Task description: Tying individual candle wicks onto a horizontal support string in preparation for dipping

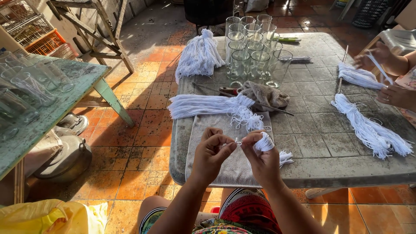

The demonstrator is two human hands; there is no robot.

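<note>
The person's left hand (211, 152) and right hand (261, 157) meet above the grey towel (225, 167) at the near edge of the worn table (320, 143), both pinching closed on one white string (237, 141) stretched crosswise between the fingertips. The right hand, nearer the supply, also clutches a small bundle of white strings (265, 143), its cut ends fanning out to the right; the strands look thin, soft and limp

A co-worker's hands (392, 76) are cut off by the right edge, arms unseen.
</note>
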